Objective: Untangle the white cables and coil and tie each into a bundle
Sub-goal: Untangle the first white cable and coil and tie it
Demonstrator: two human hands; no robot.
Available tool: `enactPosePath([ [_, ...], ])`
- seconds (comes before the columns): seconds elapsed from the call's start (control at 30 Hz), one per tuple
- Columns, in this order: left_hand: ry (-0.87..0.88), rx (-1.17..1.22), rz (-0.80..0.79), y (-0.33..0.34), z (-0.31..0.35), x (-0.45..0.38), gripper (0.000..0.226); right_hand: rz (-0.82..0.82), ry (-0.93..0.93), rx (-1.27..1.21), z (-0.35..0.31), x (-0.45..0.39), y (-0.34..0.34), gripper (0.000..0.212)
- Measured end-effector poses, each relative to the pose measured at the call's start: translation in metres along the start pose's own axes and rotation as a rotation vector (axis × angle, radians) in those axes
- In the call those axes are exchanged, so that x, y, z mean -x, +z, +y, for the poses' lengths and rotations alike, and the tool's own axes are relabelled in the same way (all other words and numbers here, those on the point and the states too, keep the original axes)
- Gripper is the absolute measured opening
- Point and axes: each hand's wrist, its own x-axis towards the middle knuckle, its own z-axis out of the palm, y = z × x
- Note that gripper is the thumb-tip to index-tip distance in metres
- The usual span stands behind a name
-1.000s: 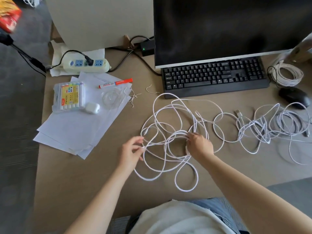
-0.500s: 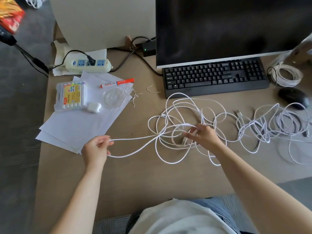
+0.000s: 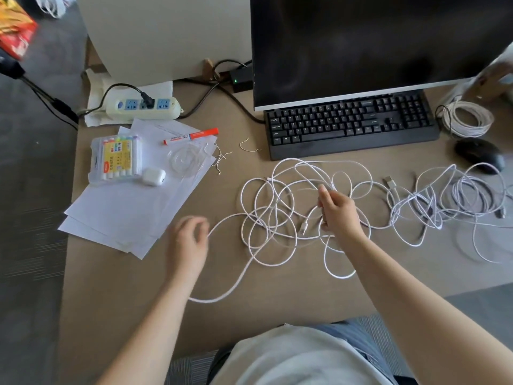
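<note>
R hand [image 3: 337,211] pinches cable [image 3: 277,195] strands above the tangle; L hand [image 3: 188,240] (blurry) curled round a strand.

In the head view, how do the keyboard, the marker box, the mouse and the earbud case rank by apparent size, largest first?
1. keyboard
2. marker box
3. mouse
4. earbud case

All lie on the desk at similar depth, so the order looks reliable.

No text can be read with certainty: the black keyboard [image 3: 351,123] has white key legends too small to make out, and printing on the marker-set case [image 3: 118,157] and the red-and-white marker pen [image 3: 191,136] is blurred.
</note>
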Motion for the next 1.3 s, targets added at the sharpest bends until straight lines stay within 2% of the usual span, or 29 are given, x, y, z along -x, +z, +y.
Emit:
enactPosePath([
  [0.03,0.127,0.096,-0.072,0.008,0.02,0.001,0.012,-0.008,-0.01,-0.008,-0.001,0.001,0.003,0.042],
  [0.1,0.225,0.2,-0.226,0.027,0.052,0.003,0.017,-0.016,-0.026,-0.028,-0.003,0.002,0.007,0.042],
  [0.17,0.175,0.145,-0.366,0.053,0.07,0.007,0.014,-0.016,-0.033,-0.043,-0.004,0.002,0.009,0.043],
  [0.23,0.043,-0.012,-0.513,0.076,0.077,0.013,0.014,-0.003,-0.031,-0.055,-0.005,0.003,0.01,0.043],
  [0.3,-0.087,-0.055,-0.554,0.085,0.08,0.016,0.014,0.013,-0.036,-0.045,-0.005,0.002,0.01,0.043],
  [0.33,-0.116,-0.064,-0.539,0.084,0.08,0.017,0.015,0.022,-0.044,-0.017,-0.003,0.002,0.01,0.043],
  [0.43,-0.01,-0.095,-0.424,0.064,0.086,0.019,0.019,0.08,-0.057,0.05,0.006,-0.003,0.006,0.043],
  [0.53,0.001,0.183,-0.398,0.033,0.084,0.017,0.022,0.134,-0.016,0.043,0.016,-0.005,0.003,0.044],
  [0.63,-0.135,0.478,-0.446,-0.004,0.072,0.015,0.033,0.136,0.01,0.051,0.022,-0.004,0.004,0.045],
  [0.77,-0.334,0.743,-0.402,-0.038,0.028,0.011,0.044,0.173,0.025,0.071,0.025,-0.003,0.008,0.045],
  [0.9,-0.611,1.08,-0.156,-0.043,-0.007,0.009,0.04,0.241,0.049,0.108,0.023,-0.002,0.006,0.041],
  [1.03,-0.845,1.234,0.072,-0.046,-0.039,0.007,0.04,0.341,0.109,0.088,0.024,-0.006,-0.001,0.04],
  [1.1,-1.005,1.148,0.186,-0.045,-0.056,0.005,0.042,0.38,0.145,0.045,0.026,-0.008,-0.003,0.042],
  [1.17,-1.065,0.93,0.2,-0.038,-0.064,0.005,0.029,0.358,0.178,-0.033,0.027,-0.008,-0.004,0.043],
  [1.23,-0.96,0.601,0.168,-0.027,-0.065,0.004,0.017,0.272,0.212,-0.121,0.025,-0.005,-0.001,0.042],
  [1.3,-0.683,0.177,0.192,-0.015,-0.055,0.002,0.023,0.209,0.214,-0.151,0.023,-0.002,0.002,0.04],
])
